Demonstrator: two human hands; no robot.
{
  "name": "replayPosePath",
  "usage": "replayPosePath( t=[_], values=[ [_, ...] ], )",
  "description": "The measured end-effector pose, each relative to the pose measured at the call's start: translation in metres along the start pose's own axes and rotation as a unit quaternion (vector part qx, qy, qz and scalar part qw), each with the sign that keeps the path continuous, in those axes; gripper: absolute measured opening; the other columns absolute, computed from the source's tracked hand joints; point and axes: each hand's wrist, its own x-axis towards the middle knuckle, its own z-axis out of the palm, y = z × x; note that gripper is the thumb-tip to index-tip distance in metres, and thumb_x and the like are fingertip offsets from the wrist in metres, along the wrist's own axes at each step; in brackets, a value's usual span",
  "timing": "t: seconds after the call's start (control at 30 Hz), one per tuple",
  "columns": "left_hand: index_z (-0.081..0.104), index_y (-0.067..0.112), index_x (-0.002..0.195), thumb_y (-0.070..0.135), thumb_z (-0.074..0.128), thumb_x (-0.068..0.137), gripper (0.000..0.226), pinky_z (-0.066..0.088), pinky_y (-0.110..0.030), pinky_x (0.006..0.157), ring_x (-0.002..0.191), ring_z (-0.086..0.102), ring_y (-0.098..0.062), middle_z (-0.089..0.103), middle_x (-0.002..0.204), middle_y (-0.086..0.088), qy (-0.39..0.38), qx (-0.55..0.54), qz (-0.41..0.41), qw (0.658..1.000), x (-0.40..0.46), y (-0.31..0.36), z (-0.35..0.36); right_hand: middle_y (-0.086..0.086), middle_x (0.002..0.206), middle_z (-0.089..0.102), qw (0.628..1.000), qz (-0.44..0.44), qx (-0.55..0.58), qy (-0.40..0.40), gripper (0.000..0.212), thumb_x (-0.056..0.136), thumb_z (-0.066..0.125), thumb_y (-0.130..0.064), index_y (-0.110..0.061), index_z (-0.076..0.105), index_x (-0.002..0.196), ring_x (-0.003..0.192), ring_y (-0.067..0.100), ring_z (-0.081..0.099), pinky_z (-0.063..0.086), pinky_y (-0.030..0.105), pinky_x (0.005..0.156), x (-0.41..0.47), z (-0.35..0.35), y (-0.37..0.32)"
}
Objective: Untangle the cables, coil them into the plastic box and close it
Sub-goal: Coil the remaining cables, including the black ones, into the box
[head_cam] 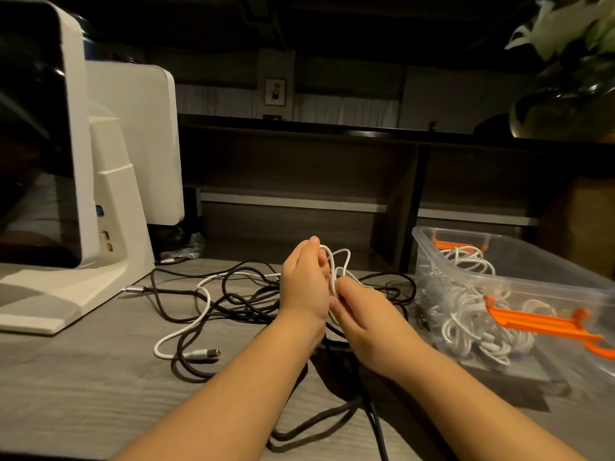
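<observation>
A white cable [203, 296] and tangled black cables [239, 302] sprawl over the grey wooden desk [83, 377]. My left hand [304, 284] and my right hand [364, 314] are raised together above the tangle, both gripping loops of the white cable [339, 261] between them. A metal plug end [204, 354] lies at the front left, another plug [134, 289] near the monitor base. The clear plastic box [532, 261] stands open at the right with coiled white cables [466, 314] inside.
A white monitor stand [109, 207] and its base [50, 304] occupy the left. Orange latches [545, 322] hang on the box. A dark shelf unit [299, 181] rises behind the desk. A black cable runs off the front edge [376, 424].
</observation>
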Motion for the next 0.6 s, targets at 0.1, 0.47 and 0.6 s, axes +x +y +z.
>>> replayPosePath(
  t=[0.1,0.47,0.6],
  values=[
    [0.048,0.018,0.066,0.041,0.038,0.104,0.046,0.040,-0.028,0.065,0.060,0.043,-0.011,0.046,0.060,0.004,-0.043,-0.039,-0.037,0.998,0.002,-0.003,0.001,-0.004,0.079,0.059,0.997,0.012,0.073,0.019,0.025,0.104,0.040,-0.033,-0.019,0.057,0.092,0.071,0.012,0.053,0.048,0.037,0.069,0.000,-0.002,0.000],
    [0.056,0.018,0.074,0.050,0.035,0.105,0.049,0.036,-0.020,0.047,0.043,0.037,-0.007,0.037,0.053,0.008,0.000,-0.323,-0.114,0.940,0.010,0.027,-0.015,-0.008,0.062,0.053,0.983,0.036,0.179,-0.030,0.035,0.101,0.049,-0.032,-0.007,0.060,0.078,0.059,0.005,0.050,0.044,0.026,0.063,-0.001,-0.006,0.005],
    [0.063,0.017,0.086,0.048,0.038,0.105,0.044,0.021,-0.016,0.035,0.038,0.027,-0.003,0.043,0.053,0.009,0.015,-0.327,-0.106,0.939,0.014,0.033,-0.023,-0.007,0.062,0.056,0.995,0.032,0.090,0.038,0.028,0.099,0.050,-0.035,-0.021,0.061,0.078,0.059,0.006,0.051,0.046,0.028,0.061,0.001,-0.010,0.008]
  ],
)
